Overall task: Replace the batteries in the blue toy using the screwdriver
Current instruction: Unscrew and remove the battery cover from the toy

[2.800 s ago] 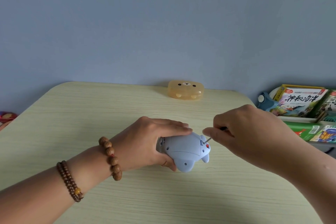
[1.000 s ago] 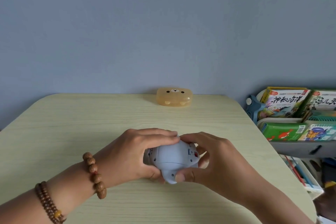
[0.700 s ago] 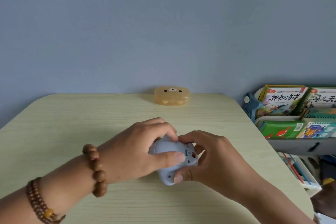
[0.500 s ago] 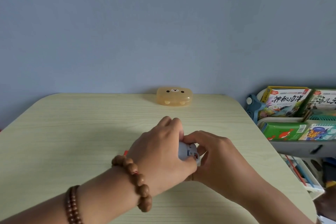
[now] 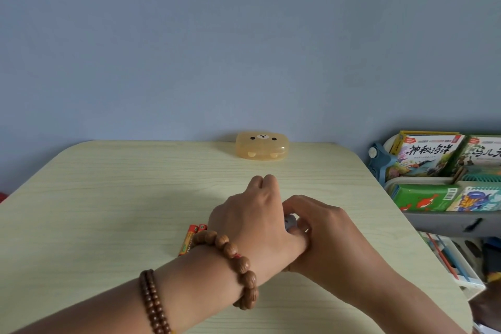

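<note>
The blue toy (image 5: 290, 222) is almost wholly hidden between my two hands at the table's middle; only a small pale blue patch shows. My left hand (image 5: 252, 219) covers it from above, fingers curled over it. My right hand (image 5: 317, 228) grips it from the right side. Two orange and red batteries (image 5: 189, 241) lie on the table just left of my left wrist. No screwdriver is visible.
A translucent orange bear-face box (image 5: 261, 146) sits at the table's (image 5: 108, 211) far edge by the blue wall. To the right of the table stands a shelf with picture books (image 5: 425, 157). Bead bracelets circle my left wrist.
My right hand no longer holds the screwdriver to the toy and now grips the toy. My left hand rolled over on top, hiding the toy. The batteries came into view.
</note>
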Motion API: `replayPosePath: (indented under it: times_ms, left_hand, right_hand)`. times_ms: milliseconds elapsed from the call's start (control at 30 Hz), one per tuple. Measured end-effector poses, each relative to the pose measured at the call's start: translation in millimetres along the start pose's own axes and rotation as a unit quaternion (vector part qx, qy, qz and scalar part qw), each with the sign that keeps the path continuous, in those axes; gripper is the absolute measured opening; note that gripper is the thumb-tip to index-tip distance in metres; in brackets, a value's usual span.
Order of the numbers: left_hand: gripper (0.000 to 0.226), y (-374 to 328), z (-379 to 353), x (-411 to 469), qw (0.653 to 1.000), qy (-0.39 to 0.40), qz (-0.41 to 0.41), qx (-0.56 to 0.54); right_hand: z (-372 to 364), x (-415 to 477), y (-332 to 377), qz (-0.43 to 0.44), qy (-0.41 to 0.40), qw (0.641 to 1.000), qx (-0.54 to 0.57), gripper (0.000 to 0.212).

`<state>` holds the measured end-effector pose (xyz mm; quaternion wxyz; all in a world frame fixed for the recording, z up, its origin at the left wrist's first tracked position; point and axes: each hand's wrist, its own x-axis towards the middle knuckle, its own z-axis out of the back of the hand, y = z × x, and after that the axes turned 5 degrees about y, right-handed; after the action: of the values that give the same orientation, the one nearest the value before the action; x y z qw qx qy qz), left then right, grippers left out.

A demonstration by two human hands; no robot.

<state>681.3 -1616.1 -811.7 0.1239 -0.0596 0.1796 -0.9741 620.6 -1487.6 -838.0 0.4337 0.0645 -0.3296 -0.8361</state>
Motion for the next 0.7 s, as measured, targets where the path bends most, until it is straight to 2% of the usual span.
replayPosePath:
  times_ms: [233,367,700]
  left_hand:
    - [0.032,1,-1,5,1.000,0.005,0.015,-0.017]
    - [0.028,1,-3,8,1.000,-0.005,0.015,-0.015]
    - [0.028,2,-3,12,1.000,-0.001,-0.004,-0.011]
  right_hand:
    - [2,3,4,0.007,-0.013,1.000,0.006,0.050]
    - [2,3,6,-0.007,-0.019,1.000,0.013,0.043]
    - [2,-1,16,-0.070,-0.012,0.995,0.065,0.045]
